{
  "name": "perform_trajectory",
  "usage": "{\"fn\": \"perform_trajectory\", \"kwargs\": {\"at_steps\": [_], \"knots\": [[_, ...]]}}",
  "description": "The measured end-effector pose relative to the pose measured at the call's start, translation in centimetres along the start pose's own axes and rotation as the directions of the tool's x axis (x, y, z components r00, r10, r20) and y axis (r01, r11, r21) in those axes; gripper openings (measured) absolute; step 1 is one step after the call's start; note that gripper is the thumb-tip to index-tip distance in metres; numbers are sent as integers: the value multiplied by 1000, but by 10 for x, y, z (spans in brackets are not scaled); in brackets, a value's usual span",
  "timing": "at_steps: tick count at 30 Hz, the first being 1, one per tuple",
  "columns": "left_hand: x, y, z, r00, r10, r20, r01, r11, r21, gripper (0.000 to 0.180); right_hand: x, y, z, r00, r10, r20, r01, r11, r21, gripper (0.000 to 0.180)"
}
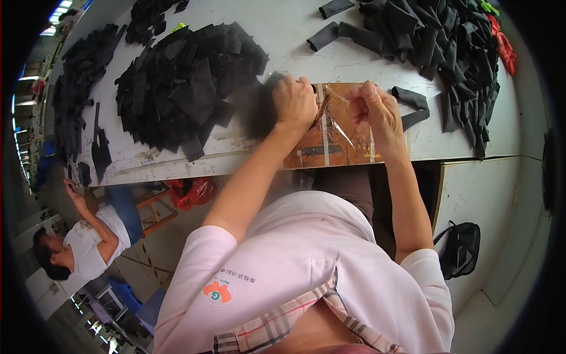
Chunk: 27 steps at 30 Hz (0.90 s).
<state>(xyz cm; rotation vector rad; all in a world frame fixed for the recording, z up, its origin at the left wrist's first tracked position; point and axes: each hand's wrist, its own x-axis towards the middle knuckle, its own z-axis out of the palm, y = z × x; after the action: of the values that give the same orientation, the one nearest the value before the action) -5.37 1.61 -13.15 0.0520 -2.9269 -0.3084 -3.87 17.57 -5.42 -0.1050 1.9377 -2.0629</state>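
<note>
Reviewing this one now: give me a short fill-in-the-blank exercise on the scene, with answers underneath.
1. Of the left hand and the right hand, the one nearer the big heap of fabric pieces is the ____.
2. Those fabric pieces are coloured ____.
3. The brown board lies on a table whose top is ____.
4. The small black bag is on the person's ____ side.

Missing words: left; black; white; right.

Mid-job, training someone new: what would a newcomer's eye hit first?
Probably the big heap of black pieces on the white table, at upper left, with another black pile at upper right. Between them, the left hand and right hand are at a brown board; below the table, left, is a red bag.
</note>
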Motion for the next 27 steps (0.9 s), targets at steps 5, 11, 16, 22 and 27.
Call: {"fn": "perform_trajectory", "kwargs": {"at_steps": [5,11,16,22,27], "knots": [[-6,-27,-4,931,89,-354,-208,926,-314,8,-26,22,15,992,116,45,-114,993,-38,44],[-61,-39,-72,781,268,-564,-496,815,-300,30,-34,24,49,954,240,180,-284,917,281,41],[-109,-41,-79,670,501,-548,-685,702,-196,24,-32,25,64,861,384,333,-501,748,435,30],[-117,-38,-95,904,144,-402,-373,723,-581,27,-37,27,68,998,31,59,-37,993,111,11],[-109,-15,-116,945,-238,223,238,35,-971,23,-43,15,70,927,-373,-46,282,772,-569,15]]}}
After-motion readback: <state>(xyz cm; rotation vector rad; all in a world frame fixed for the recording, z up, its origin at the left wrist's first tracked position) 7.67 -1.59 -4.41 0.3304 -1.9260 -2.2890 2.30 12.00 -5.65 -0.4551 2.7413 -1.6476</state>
